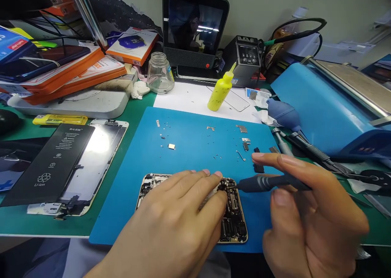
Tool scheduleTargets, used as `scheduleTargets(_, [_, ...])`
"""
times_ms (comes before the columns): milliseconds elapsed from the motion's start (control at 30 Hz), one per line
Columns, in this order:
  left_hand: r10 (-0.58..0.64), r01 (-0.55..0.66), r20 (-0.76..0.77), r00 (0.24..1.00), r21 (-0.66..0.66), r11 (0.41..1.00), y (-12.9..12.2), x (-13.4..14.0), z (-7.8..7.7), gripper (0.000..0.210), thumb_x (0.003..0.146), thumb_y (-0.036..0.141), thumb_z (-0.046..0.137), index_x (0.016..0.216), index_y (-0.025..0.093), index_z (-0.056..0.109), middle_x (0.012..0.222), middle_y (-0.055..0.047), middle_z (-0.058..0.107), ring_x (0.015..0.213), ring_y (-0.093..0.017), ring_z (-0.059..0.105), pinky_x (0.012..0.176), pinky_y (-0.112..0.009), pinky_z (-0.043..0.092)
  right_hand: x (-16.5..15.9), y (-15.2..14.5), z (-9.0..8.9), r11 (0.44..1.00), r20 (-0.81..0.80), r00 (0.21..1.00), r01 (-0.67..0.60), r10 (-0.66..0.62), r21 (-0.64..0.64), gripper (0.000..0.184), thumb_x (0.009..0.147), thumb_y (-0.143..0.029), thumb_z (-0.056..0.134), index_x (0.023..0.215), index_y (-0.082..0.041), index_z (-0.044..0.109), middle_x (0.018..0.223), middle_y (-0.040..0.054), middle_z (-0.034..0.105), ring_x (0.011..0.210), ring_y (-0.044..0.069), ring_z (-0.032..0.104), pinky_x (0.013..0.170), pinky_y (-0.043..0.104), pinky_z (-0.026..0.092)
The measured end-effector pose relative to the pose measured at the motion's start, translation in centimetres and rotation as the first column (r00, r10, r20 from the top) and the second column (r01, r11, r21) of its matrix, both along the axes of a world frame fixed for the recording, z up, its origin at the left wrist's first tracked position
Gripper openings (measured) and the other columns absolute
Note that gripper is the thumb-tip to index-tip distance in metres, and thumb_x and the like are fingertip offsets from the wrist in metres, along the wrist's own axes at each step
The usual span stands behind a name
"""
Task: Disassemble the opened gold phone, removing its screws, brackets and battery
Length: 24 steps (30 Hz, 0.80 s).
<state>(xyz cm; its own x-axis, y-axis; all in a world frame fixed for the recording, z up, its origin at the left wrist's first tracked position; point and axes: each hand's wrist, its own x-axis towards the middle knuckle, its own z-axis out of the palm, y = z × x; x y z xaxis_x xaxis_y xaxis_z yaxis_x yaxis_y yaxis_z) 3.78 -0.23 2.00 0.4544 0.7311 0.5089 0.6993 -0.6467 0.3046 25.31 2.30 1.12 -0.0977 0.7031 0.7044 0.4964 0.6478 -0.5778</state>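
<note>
An opened phone (236, 223) with a gold frame lies sideways on the blue mat (119, 204), its dark inner parts showing at the right end. My left hand (177, 212) covers much of it, fingers bent over the phone and holding it down. In my right hand (314, 212) is a dark screwdriver (259, 184), held between fingers and thumb. Its tip points left and meets the phone's upper right corner. Beyond the phone, tiny screws, metal shields (242, 129) and a black part (258, 168) are spread over the mat.
To the left, a battery (61, 159) lies on a phone screen assembly (106, 147). Behind the mat stand a glass jar (160, 76), a yellow bottle (220, 92) and a smart display (195, 29). On the right are a blue air blower (284, 114), several tools and a blue machine (330, 107).
</note>
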Motion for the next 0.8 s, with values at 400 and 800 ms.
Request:
scheduleTargets(400, [0.019,-0.019,-0.007,1.0,0.023,1.0,-0.11,0.05,-0.31,0.032,0.119,0.017,0.052,0.126,0.018,0.084,0.14,-0.004,0.087,0.124,-0.022,0.086,0.113,-0.039,0.07,-0.25,-0.09,-0.35,0.997,0.019,0.998,0.053,-0.054,0.063,0.073,0.091,-0.007,0.086,0.155,-0.04,0.074,0.139,-0.0031,0.083,0.118,0.025,0.081,0.101,0.045,0.068])
scheduleTargets(800, [0.013,-0.013,-0.021,1.0,0.014,1.0,-0.03,0.04,-0.12,0.033,0.12,0.018,0.052,0.124,0.018,0.085,0.14,-0.004,0.087,0.125,-0.022,0.086,0.114,-0.039,0.069,-0.66,-0.4,-0.16,0.998,-0.023,0.998,0.059,-0.058,0.02,0.066,0.101,-0.011,0.074,0.16,-0.04,0.071,0.138,-0.0035,0.082,0.114,0.022,0.082,0.093,0.04,0.068])
